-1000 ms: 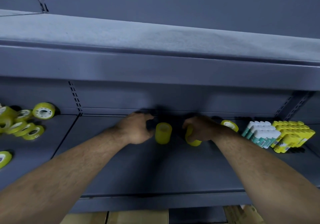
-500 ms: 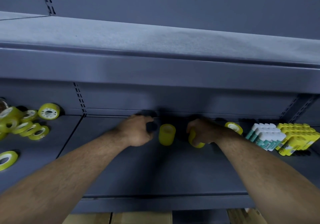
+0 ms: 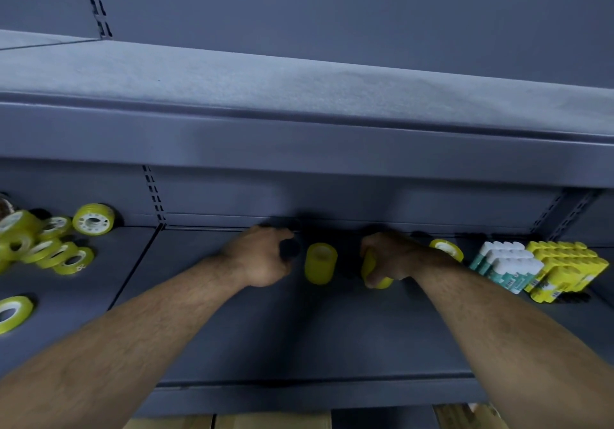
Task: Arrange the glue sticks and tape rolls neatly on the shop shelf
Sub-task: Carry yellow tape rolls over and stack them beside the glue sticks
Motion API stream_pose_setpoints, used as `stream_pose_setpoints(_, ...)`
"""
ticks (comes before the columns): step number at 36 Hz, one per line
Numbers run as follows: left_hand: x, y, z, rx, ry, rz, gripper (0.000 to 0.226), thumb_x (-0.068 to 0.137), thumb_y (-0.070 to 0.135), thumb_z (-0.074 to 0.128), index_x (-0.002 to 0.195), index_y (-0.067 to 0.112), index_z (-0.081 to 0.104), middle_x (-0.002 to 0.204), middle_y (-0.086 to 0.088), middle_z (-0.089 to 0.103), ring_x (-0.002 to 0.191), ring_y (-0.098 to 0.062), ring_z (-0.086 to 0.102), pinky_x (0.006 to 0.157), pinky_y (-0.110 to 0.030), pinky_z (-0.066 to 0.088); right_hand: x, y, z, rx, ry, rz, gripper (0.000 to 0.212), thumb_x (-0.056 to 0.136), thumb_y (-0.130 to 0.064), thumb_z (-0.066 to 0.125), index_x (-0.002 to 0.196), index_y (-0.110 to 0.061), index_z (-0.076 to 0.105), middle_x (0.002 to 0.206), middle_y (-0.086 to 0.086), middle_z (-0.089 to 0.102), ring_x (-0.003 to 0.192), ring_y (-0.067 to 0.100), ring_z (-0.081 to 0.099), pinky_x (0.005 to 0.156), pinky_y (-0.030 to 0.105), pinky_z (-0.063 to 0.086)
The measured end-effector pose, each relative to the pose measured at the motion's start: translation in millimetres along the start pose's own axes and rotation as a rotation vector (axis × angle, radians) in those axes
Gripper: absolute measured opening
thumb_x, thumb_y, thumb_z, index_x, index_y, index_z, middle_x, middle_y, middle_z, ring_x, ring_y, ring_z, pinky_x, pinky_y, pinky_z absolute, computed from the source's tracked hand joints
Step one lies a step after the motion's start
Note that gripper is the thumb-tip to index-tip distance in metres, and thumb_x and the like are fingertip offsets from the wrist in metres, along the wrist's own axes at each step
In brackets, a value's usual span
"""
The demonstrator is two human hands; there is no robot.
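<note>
Centrally, tape-roll stack (image 3: 320,263) upright, long axis vertical

Dim, cool light is falling from above, brightening the upper shelf (image 3: 299,89) while the lower shelf (image 3: 299,335) is sitting in shade. Black shadows are pooling behind the left hand (image 3: 262,257) and right hand (image 3: 393,256). Blur is softening the tape roll (image 3: 368,266) the right hand is gripping; the wide lens is bowing shelf edges.

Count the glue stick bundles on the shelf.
2, both at the right end of the lower shelf: a white-capped bundle, and a yellow bundle directly to its right. More may sit past the frame's right edge.
</note>
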State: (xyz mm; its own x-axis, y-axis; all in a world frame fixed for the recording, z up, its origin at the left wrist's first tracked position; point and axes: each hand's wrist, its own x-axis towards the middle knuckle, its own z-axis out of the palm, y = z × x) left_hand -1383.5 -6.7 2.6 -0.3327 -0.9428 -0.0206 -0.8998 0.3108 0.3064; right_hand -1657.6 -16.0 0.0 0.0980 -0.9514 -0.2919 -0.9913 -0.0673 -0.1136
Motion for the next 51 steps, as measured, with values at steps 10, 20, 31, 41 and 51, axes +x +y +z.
stream_pose_setpoints(10,-4.4,-5.8,-4.1,0.003,-0.013,0.013,0.058,0.091,0.041,0.061,0.145,0.032,0.045,0.149,0.004,0.047,0.136,-0.018,0.044,0.107,-0.028,0.041,-4.4,-8.1,-2.8,-0.073,0.0,0.046,0.078,0.058,-0.048,0.09,0.128,-0.034,0.058,0.127,-0.003,0.059,0.113,0.02,0.058,0.09,0.032,0.052)
stream_pose_setpoints(20,-0.5,-1.3,-4.7,-0.006,0.022,0.072,0.067,0.095,0.053,0.047,0.155,0.031,0.028,0.158,0.003,0.035,0.144,-0.02,0.035,0.116,-0.03,0.031,-40.8,-34.7,-9.2,-0.086,0.214,0.124,0.093,0.078,-0.075,0.061,0.156,-0.037,0.028,0.163,-0.006,0.027,0.149,0.02,0.028,0.114,0.035,0.032)
stream_pose_setpoints(31,-6.5,-4.6,10.7,0.049,0.043,0.19,0.075,0.092,0.061,0.03,0.158,0.031,0.012,0.166,0.008,0.009,0.152,-0.014,0.011,0.123,-0.037,0.013,-84.0,-69.1,27.0,-0.017,0.352,0.13,0.079,0.091,-0.065,0.053,0.157,-0.028,0.031,0.164,-0.001,0.028,0.15,0.018,0.023,0.121,0.029,0.022)
stream_pose_setpoints(41,-81.3,-30.2,-4.8,0.136,0.08,0.051,0.069,0.098,0.051,0.027,0.159,0.022,0.011,0.167,0.001,0.008,0.153,-0.016,0.008,0.123,-0.034,0.008,-106.8,-111.8,40.4,-0.016,0.29,0.071,0.061,0.1,-0.059,0.039,0.155,-0.033,0.032,0.155,0.002,0.043,0.141,0.026,0.038,0.111,0.033,0.033)
stream_pose_setpoints(51,-201.1,-103.8,-18.0,0.121,0.054,-0.241,0.069,0.1,0.048,0.029,0.16,0.023,0.007,0.167,0.005,0.0,0.153,-0.014,-0.004,0.124,-0.038,-0.001,-91.5,-201.2,70.8,0.082,0.185,-0.196,0.065,0.102,-0.062,0.026,0.16,-0.033,0.018,0.167,-0.007,0.015,0.153,0.022,0.015,0.123,0.038,0.018)
